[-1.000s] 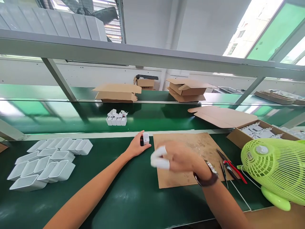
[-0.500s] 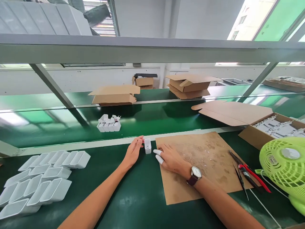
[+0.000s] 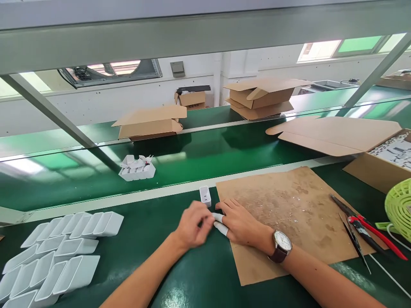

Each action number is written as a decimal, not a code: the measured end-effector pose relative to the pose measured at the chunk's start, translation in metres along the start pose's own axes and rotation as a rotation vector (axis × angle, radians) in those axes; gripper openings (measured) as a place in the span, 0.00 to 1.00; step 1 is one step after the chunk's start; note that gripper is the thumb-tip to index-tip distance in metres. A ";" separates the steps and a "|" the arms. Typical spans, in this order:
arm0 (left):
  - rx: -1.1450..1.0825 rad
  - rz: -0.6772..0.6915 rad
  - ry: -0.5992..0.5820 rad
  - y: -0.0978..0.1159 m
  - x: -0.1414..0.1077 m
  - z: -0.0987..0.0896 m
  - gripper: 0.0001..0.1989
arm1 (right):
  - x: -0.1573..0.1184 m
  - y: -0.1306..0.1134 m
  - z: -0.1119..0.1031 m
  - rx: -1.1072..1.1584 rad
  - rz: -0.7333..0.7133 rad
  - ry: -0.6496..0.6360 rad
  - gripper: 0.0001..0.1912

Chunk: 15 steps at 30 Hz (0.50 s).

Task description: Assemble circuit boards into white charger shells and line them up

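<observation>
My left hand is in front of a small white plastic box, its fingers curled and slightly blurred. Thumb and fingertips come together at the white finger cots on two fingers of my right hand; whether they pinch a cot or something small is hidden. My right hand rests palm down, fingers stretched out, on the left part of a brown cardboard sheet. A wristwatch is on that wrist. The little box stands with its open top facing up, two dark slots inside, apart from both hands.
Rows of white trays lie at the left. Behind, a white block of small boxes stands on the green belt. Pliers and tweezers lie right, near a green fan and an open carton.
My left hand has left the small box's side and come toward me, its fingers curling at the right hand's finger cots. The view has tilted down. The small box stays standing.
</observation>
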<state>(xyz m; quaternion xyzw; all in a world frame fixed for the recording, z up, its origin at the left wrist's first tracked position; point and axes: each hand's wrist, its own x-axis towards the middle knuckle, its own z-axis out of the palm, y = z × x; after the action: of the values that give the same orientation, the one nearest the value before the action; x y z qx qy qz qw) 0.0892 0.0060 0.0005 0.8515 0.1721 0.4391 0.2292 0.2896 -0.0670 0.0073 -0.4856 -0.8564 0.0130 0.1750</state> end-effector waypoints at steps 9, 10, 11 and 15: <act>0.245 0.278 -0.317 0.014 -0.001 0.008 0.15 | -0.001 0.008 0.008 0.121 0.031 0.024 0.11; 0.224 0.273 -0.289 0.013 0.002 0.006 0.14 | -0.001 0.008 0.008 0.120 0.034 0.025 0.09; 0.192 0.285 -0.264 0.013 0.004 0.004 0.12 | -0.001 0.008 0.008 0.111 0.035 0.023 0.08; 0.114 0.422 -0.253 0.016 0.001 0.012 0.11 | -0.001 0.004 0.005 0.032 0.009 -0.050 0.07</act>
<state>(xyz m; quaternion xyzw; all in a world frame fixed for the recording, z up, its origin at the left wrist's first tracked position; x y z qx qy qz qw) 0.1010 -0.0100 0.0035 0.9283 -0.0150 0.3567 0.1041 0.2914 -0.0648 0.0016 -0.4862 -0.8580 0.0398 0.1610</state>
